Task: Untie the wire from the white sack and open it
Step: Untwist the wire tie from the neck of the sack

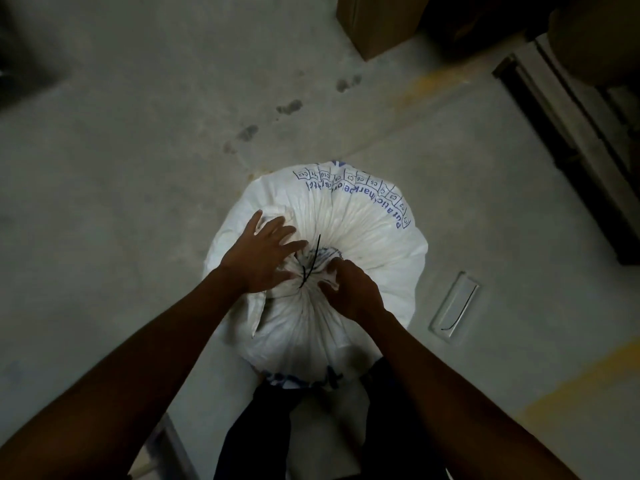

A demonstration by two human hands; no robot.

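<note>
the right hand (349,289) is curled, its fingertips pinched into the gathered cloth at the neck of the white sack (363,230), just right of the knot; the fingertips are buried in the folds, so whether they also hold the wire cannot be told. the left hand (263,254) lies flat and spread, fingers open, pressed on the sack's top just left of the neck, gripping nothing. between the two hands the thin black wire (311,261) stands at the gathered neck, its long axis running nearly straight away from the person, one free end pointing up and slightly right, the lower end near the knot. how it winds round the neck is hard to make out.

the sack stands full and upright on the grey concrete floor (138,168), pleats fanning out from the neck, blue print curving along its far right side. its near bottom is hidden by the person's dark trousers (270,427). a cardboard box (377,22) is cut off at the top edge.
</note>
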